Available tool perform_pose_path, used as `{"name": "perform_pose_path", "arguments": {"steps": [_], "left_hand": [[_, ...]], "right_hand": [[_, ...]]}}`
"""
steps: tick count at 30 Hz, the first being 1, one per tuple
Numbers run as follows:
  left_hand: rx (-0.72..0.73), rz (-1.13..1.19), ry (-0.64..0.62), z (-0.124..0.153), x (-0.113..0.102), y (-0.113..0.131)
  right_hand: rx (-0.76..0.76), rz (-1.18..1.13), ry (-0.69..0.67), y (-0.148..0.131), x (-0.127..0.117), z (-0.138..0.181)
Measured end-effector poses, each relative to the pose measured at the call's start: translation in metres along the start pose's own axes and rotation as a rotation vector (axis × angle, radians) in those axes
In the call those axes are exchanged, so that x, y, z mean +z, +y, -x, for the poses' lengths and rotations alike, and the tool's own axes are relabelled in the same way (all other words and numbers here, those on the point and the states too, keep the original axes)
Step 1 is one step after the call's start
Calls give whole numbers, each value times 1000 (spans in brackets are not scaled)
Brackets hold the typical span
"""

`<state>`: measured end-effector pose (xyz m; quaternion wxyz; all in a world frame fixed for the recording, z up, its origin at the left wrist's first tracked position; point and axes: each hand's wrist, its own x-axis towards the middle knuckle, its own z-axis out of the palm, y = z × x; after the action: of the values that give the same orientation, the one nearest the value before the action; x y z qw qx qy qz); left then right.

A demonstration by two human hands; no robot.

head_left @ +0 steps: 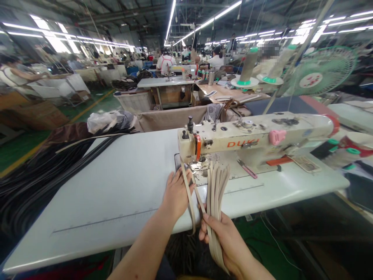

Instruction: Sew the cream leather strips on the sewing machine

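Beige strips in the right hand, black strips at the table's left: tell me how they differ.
The beige strips are pale, the black strips dark. The beige strips are gripped in a bunch by the right hand; the black strips lie loosely spread at the table's left. Both are narrow.

We see bright, cool light from ceiling tubes (227, 11) and washed-out windows (56, 43), with the roof (116, 19) dim between them. A pale sheen lies near the worktop's (131, 182) right front edge; beneath that edge we look into deep shadow. The left hand (176, 193) and right hand (229, 235) look fairly crisp to us. Beyond the worktop's left edge, black strips (26, 190) smear, and its near left corner looks stretched.
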<state>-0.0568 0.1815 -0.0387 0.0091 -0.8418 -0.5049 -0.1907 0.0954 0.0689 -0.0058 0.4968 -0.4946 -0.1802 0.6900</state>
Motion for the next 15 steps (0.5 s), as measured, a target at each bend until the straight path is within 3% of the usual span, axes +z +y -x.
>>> {"name": "perform_pose_path", "arguments": {"steps": [8,15], "left_hand": [[19,135,-1,1,-2,-5],[9,189,-4,1,-3,-6]], "right_hand": [[44,-25,16,-2,-2,7],[76,24,-37,11,-20,8]]}}
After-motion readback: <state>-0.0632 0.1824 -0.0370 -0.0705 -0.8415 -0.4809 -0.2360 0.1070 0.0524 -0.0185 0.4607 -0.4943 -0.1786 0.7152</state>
